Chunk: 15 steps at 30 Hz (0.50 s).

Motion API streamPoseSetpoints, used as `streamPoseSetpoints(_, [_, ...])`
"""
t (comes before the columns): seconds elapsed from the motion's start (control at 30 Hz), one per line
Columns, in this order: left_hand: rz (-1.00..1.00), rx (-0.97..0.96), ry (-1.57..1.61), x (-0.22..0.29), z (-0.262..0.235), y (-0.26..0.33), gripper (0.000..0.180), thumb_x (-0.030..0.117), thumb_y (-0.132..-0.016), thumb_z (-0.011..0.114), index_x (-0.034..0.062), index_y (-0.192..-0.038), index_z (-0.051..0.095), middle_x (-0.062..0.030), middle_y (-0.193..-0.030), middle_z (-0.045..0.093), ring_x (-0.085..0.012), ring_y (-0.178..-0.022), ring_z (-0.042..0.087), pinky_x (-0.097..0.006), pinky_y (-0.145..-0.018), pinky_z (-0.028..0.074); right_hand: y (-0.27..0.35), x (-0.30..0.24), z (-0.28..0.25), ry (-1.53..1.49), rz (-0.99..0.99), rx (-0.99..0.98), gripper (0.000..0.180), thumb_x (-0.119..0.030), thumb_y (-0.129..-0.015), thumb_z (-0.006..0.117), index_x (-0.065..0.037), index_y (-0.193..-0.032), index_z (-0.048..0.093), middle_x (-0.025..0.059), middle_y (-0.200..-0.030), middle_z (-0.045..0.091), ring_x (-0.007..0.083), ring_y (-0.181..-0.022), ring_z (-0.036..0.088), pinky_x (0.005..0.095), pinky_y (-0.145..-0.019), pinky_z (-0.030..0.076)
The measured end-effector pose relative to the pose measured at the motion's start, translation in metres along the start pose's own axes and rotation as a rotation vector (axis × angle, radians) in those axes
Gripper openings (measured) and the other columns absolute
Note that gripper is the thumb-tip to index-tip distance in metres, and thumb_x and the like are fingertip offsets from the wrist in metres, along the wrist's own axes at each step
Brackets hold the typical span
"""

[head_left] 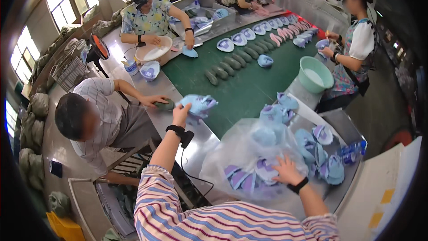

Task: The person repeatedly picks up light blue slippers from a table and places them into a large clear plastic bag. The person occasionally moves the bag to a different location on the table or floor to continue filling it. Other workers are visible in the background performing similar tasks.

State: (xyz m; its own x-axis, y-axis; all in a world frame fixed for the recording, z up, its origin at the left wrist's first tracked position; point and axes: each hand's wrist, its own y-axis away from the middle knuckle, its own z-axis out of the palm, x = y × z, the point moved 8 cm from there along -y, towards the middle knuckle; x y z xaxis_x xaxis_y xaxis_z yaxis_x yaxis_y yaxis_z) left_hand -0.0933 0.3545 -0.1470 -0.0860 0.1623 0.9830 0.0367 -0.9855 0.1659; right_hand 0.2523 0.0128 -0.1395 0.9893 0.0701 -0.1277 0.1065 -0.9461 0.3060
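Note:
My left hand (181, 115) is closed round a small bundle of light blue shoe uppers (200, 102), raised over the near left edge of the green belt. Fingers spread, my right hand (287, 172) rests on a clear plastic bag (223, 163), against the purple and blue shoe uppers (266, 169) inside it. More blue and purple uppers (332, 169) lie in a heap right of the bag. Close to my left hand, a co-worker's hand (154, 101) touches a dark green shoe last (165, 104).
The green belt (187, 78) carries rows of green lasts (229, 66), pale uppers (239, 39) and pink pieces (276, 40). A mint green basin (315, 75) stands at its right edge. Several co-workers surround the table. A black cable (196, 179) hangs from my left wrist.

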Motion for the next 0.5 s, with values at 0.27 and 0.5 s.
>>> streamPoseSetpoints(0.27, [0.469, 0.334, -0.459, 0.054, -0.025, -0.165, 0.038, 0.027, -0.072, 0.065, -0.0027, -0.096, 0.062, -0.0166, -0.087, 0.064, -0.0294, -0.076, 0.061, -0.038, -0.069, 0.046, -0.003, -0.003, -0.044, -0.202, 0.037, 0.164, 0.041, -0.030, -0.069, 0.069, -0.015, -0.106, 0.059, 0.0121, -0.126, 0.043, 0.0401, -0.125, 0.026, 0.0563, -0.093, 0.028])
streamPoseSetpoints(0.5, [0.255, -0.460, -0.308, 0.065, 0.098, -0.075, 0.032, 0.009, -0.081, 0.054, 0.0030, -0.112, 0.056, -0.0042, -0.092, 0.061, -0.0097, -0.082, 0.055, -0.024, -0.073, 0.044, -0.008, -0.039, -0.068, -0.549, -0.091, 0.244, 0.024, -0.017, -0.074, 0.063, -0.007, -0.096, 0.059, 0.0141, -0.104, 0.055, 0.0344, -0.104, 0.048, 0.0409, -0.085, 0.041])
